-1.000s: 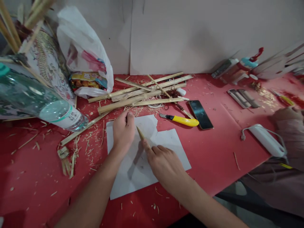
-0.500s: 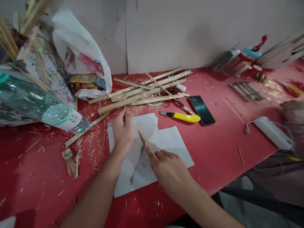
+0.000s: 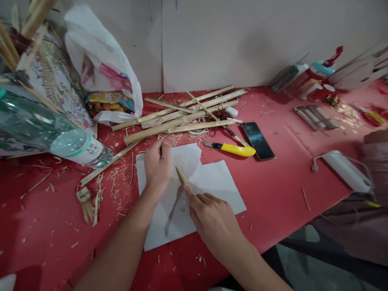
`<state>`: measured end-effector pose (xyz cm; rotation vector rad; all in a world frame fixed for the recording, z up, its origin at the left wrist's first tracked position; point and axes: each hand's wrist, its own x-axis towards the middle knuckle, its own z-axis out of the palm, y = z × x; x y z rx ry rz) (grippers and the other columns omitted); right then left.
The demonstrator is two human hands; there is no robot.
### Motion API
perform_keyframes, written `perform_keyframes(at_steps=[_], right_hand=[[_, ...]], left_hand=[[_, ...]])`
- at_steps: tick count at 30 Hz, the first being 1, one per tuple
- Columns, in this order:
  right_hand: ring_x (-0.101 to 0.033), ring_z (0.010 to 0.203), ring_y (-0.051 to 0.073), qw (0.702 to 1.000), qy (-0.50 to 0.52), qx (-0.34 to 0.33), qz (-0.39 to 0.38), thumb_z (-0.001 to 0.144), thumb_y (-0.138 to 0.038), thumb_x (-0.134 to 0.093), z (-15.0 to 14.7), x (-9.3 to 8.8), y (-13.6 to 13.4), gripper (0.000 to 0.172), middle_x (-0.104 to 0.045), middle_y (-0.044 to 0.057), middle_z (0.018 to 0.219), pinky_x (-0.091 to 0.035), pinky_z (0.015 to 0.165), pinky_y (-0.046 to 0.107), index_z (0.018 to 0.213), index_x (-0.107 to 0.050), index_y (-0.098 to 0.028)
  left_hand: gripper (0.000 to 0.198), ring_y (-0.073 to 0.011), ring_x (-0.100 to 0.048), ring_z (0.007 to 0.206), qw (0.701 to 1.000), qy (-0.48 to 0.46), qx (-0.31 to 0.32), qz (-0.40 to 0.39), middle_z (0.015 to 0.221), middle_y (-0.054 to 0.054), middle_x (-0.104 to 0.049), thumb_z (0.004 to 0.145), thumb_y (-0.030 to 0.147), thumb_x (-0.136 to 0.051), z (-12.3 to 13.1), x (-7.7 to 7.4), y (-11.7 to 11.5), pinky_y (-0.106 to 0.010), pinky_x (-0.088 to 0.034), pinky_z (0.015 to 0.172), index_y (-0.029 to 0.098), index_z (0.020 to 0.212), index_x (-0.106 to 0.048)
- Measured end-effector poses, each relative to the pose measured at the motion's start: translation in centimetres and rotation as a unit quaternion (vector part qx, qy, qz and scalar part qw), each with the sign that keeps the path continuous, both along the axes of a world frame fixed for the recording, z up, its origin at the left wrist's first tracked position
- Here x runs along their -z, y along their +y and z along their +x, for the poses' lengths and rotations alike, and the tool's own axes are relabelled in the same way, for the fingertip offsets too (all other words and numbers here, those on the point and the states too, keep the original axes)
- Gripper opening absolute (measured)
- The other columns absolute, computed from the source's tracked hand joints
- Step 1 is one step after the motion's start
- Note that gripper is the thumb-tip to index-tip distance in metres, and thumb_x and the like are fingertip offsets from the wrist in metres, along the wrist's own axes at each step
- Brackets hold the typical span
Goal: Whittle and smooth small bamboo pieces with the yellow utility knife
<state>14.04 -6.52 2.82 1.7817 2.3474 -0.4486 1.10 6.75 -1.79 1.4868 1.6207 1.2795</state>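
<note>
A white sheet of paper [image 3: 212, 182] with a torn top edge lies on the red table [image 3: 273, 190]. My left hand [image 3: 157, 165] rests on its upper left part, fingers curled and pressing down. My right hand [image 3: 212, 218] is closed round a thin pointed bamboo stick [image 3: 181, 176], whose tip points up and away just right of my left hand. A pile of split bamboo strips [image 3: 182, 115] lies behind the paper. A yellow utility knife [image 3: 235, 149] sits to the right of it.
A dark phone [image 3: 257, 140] lies beside the knife. A plastic water bottle [image 3: 51, 135], a white plastic bag [image 3: 103, 68] and a patterned container with sticks stand at the left. Shavings litter the table. Another person's sleeve [image 3: 376, 161] and a white device [image 3: 345, 171] are at right.
Both hands have stayed almost where they were on the paper. The camera view shifted slightly; the stick's shadow on the paper grew longer.
</note>
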Motion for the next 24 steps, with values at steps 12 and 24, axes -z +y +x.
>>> perform_keyframes(at_steps=[12, 24], right_hand=[[-0.058, 0.060, 0.017, 0.981, 0.127, 0.114, 0.092, 0.091, -0.013, -0.048, 0.8, 0.0, -1.5, 0.053, -0.066, 0.000, 0.072, -0.029, 0.052, 0.030, 0.143, -0.053, -0.018], [-0.059, 0.080, 0.019, 0.967, 0.176, 0.134, 0.129, 0.091, -0.005, -0.040, 0.8, 0.0, 0.6, 0.048, -0.060, 0.010, 0.109, -0.048, 0.066, 0.032, 0.131, -0.061, -0.021]], left_hand=[[0.027, -0.0137, -0.044, 0.060, 1.000, -0.020, -0.006, 0.003, 0.060, 0.003, -0.049, 0.089, 0.020, -0.047, 0.1, -0.3, -0.1, -0.028, -0.032, 0.060, 0.020, 0.062, -0.049], [0.028, -0.0139, -0.041, 0.059, 1.000, -0.011, -0.001, 0.009, 0.058, 0.003, -0.046, 0.090, 0.022, -0.047, 0.1, -0.2, 0.0, -0.028, -0.031, 0.059, 0.021, 0.062, -0.046]])
